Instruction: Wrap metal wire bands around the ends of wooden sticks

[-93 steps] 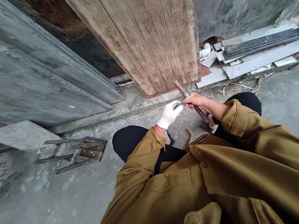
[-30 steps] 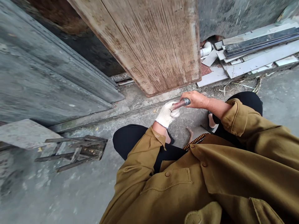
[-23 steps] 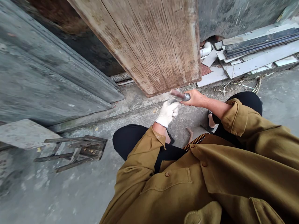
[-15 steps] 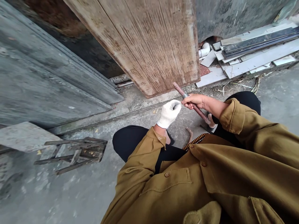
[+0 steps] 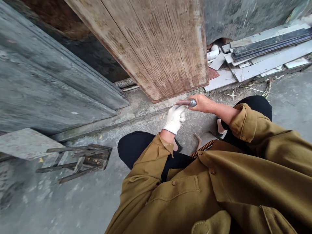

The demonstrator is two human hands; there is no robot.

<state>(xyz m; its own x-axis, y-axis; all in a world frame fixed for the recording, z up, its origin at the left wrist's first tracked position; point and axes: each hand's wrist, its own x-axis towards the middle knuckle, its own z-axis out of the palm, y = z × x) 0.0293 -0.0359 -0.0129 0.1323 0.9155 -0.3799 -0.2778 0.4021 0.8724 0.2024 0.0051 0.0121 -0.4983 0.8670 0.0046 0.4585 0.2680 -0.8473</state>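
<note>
My bare right hand [image 5: 201, 103] is wrapped round a brown wooden stick [image 5: 181, 102], which now points to the left and looks foreshortened. Beside the fingers, a coil of thin grey wire [image 5: 193, 102] circles the stick. My left hand [image 5: 175, 117], in a white knit glove, is closed just below the stick's far end, its fingertips close to the wood. Whether those fingers hold a wire end or touch the stick, I cannot tell. On the ground between my feet lies a short bent piece of wood [image 5: 197, 141].
A plank door [image 5: 165, 48] stands just ahead of my hands. Stacked tile strips [image 5: 268, 65] and a white pipe elbow [image 5: 214, 52] lie to the right. At left, a wooden stool [image 5: 80, 159] is tipped over near a stone slab [image 5: 26, 143].
My right hand has turned the stick from slanting toward me to pointing left. The gloved left hand has dropped slightly and turned, now under the stick's end.
</note>
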